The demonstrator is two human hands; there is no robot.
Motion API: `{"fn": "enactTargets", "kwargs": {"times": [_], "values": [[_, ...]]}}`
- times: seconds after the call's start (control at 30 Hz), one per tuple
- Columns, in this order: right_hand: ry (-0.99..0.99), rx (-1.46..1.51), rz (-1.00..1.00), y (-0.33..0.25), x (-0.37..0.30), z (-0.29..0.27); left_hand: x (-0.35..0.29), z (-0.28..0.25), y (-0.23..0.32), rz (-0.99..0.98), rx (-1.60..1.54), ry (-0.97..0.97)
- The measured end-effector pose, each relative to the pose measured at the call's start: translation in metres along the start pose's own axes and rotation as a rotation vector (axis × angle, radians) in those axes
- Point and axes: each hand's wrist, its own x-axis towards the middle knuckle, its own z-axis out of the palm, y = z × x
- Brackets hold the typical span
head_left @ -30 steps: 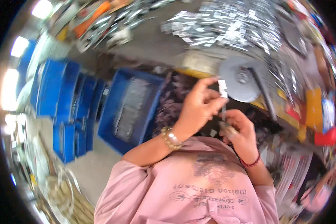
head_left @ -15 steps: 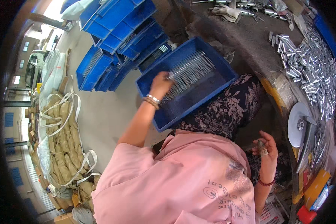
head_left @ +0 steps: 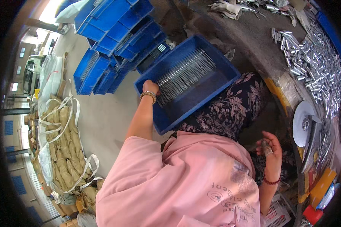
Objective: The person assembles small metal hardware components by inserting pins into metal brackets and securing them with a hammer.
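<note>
A blue plastic bin (head_left: 177, 123) lies tilted beside my patterned trouser leg. A row of thin metal rods (head_left: 185, 73) lies side by side in it. My left hand (head_left: 150, 87) is at the bin's left end, against the last rods of the row. Its fingers are curled, and whatever they grip is hidden. Over my lap at the right, my right hand (head_left: 271, 145) hangs palm inward with the fingers apart and loosely bent. A grey wrap covers its thumb, and nothing shows in its grasp.
Stacked blue bins (head_left: 113, 34) stand beyond on the left. At the right, a heap of short metal tubes (head_left: 310, 72) covers the bench, near a white disc (head_left: 302, 123). Tan sacks (head_left: 66, 147) with white straps lie far left; gloves (head_left: 226, 9) are at the top.
My left hand has moved left and toward me, from over the rods to the bin's left end. Its fingers have curled in. My right hand has hardly moved.
</note>
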Motion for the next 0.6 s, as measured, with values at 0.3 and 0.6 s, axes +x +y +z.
{"fn": "enactTargets", "kwargs": {"times": [0.3,0.6], "values": [[0.084,0.019,0.011,0.014,0.000,-0.003,-0.043,-0.040,0.063,0.145,-0.110,0.232],[0.086,0.061,-0.092,0.014,-0.010,0.001,-0.152,-0.173,0.300,0.950,-1.015,0.358]]}}
